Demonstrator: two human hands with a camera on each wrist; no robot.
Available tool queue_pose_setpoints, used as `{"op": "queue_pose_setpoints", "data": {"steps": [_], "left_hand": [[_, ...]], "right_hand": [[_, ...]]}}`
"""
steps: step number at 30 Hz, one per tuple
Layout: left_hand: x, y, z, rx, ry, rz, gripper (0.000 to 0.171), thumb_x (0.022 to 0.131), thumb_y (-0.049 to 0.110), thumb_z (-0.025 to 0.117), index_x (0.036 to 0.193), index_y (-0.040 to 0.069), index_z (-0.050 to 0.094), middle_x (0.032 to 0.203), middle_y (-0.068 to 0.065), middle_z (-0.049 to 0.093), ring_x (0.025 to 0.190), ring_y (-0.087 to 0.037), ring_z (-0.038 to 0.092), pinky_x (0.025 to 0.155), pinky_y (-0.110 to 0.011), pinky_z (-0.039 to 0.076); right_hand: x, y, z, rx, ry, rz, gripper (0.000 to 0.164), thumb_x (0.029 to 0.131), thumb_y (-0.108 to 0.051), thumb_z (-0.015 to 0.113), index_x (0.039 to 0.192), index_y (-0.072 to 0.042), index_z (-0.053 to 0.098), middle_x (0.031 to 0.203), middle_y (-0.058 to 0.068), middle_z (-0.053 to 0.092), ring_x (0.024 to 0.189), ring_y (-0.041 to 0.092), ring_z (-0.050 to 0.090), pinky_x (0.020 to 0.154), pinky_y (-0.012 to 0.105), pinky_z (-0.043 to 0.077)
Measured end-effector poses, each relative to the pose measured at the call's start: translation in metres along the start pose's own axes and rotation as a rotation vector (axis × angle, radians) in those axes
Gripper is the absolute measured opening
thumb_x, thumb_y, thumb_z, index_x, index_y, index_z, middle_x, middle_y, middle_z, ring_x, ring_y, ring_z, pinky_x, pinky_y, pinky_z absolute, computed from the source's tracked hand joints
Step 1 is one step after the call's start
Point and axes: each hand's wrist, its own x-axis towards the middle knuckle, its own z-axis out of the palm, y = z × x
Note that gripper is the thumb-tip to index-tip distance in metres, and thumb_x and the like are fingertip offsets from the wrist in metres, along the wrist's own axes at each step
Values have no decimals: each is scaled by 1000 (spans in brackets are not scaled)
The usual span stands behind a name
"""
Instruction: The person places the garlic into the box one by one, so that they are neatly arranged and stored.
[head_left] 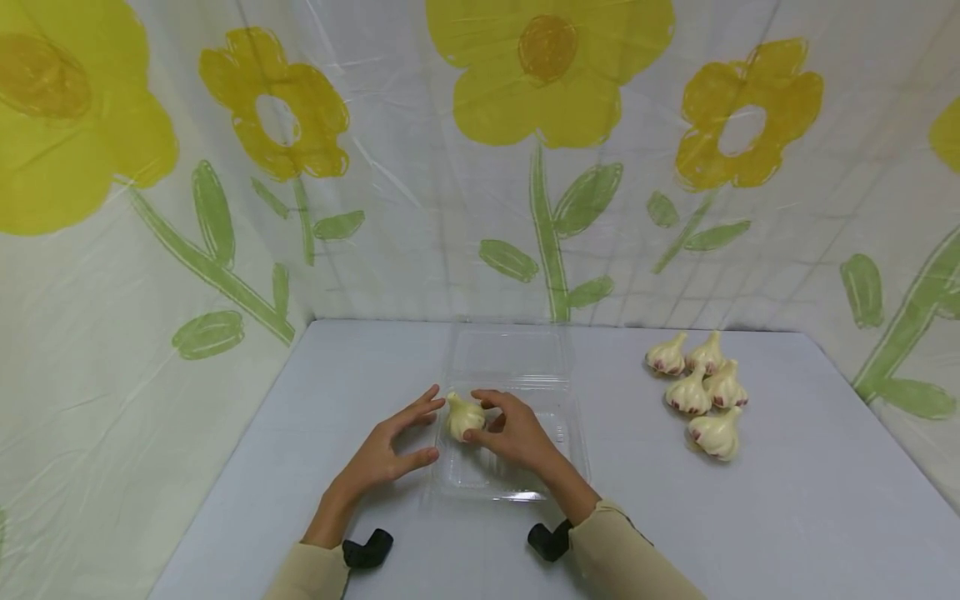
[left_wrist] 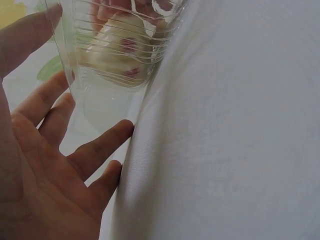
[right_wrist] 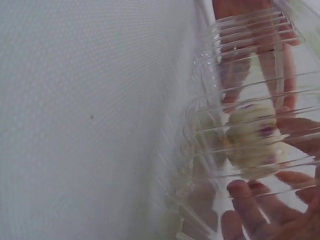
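A clear plastic clamshell container (head_left: pixel 517 483) lies with its lid folded back, away from me. Inside its left part sits a garlic bulb (head_left: pixel 463 418), pale with purple marks seen through the ribbed wall in the left wrist view. My right hand (head_left: pixel 517 429) reaches over the container and holds this bulb from its right side, thumb in front and index finger behind. Spread fingers of my left hand (head_left: pixel 390 446) stand at the container's left edge, holding nothing. Through the plastic, the right wrist view shows the bulb (right_wrist: pixel 252 142) among the right hand's fingers (right_wrist: pixel 245 200).
Several more garlic bulbs (head_left: pixel 688 392) lie in a cluster on the white table (head_left: pixel 637 517) at the back right. The raised lid (head_left: pixel 510 354) reaches close to the table's far edge. A flower-printed sheet (head_left: pixel 405 250) hangs behind the table and along its sides.
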Motion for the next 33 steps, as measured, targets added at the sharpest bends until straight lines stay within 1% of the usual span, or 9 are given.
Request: {"op": "queue_pose_setpoints", "data": {"steps": [8, 17, 22, 23, 28, 30, 31, 33], "left_hand": [[2, 0, 0, -5, -5, 6, 66, 91, 16, 76, 151, 10, 49, 167, -13, 32, 132, -37, 60, 109, -67, 39], [4, -2, 0, 2, 0, 6, 65, 91, 15, 76, 150, 10, 50, 167, -9, 32, 131, -37, 61, 110, -66, 39], [5, -2, 0, 14, 6, -2, 66, 91, 16, 77, 151, 15, 50, 167, -6, 33, 132, -36, 60, 111, -66, 38], [6, -2, 0, 16, 5, 0, 66, 91, 16, 76, 151, 15, 50, 167, -6, 33, 132, -35, 60, 111, -66, 38], [5, -3, 0, 12, -4, 14, 66, 92, 17, 76, 151, 11, 49, 167, -9, 32, 132, -36, 60, 112, -61, 40], [3, -3, 0, 11, -7, 15, 66, 92, 18, 76, 151, 11, 49, 167, -9, 32, 132, -36, 59, 113, -58, 41], [2, -2, 0, 11, -7, 13, 66, 92, 18, 76, 151, 11, 49, 167, -8, 32, 132, -36, 60, 113, -57, 41], [1, -2, 0, 9, -5, 6, 66, 91, 19, 77, 151, 13, 50, 167, -6, 32, 132, -35, 60, 114, -56, 41]], "right_hand": [[-2, -4, -9, 32, 10, 13, 64, 86, -29, 83, 143, -12, 58, 131, 17, 66, 80, 15, 65, 69, 29, 54], [-10, -2, -31, 46, 44, 31, 61, 87, -28, 82, 141, -13, 61, 131, 18, 68, 73, 14, 60, 64, 28, 51], [-15, 4, -45, 42, 52, 27, 57, 88, -28, 81, 139, -13, 63, 129, 17, 69, 77, 14, 60, 66, 28, 50], [-16, 5, -48, 44, 51, 28, 56, 88, -29, 81, 139, -15, 63, 129, 16, 69, 78, 14, 60, 67, 27, 50], [-25, 6, -61, 72, 61, 18, 51, 90, -30, 79, 138, -21, 64, 127, 14, 70, 84, 14, 62, 71, 28, 52], [-30, 6, -66, 86, 81, 7, 48, 91, -30, 79, 137, -23, 65, 125, 13, 71, 86, 14, 63, 72, 27, 52], [-32, 7, -69, 99, 100, 1, 46, 91, -30, 78, 135, -24, 65, 124, 12, 71, 85, 14, 63, 70, 27, 53], [-35, 8, -74, 121, 150, -20, 42, 92, -29, 78, 132, -23, 67, 120, 12, 72, 86, 14, 63, 72, 27, 54]]}}
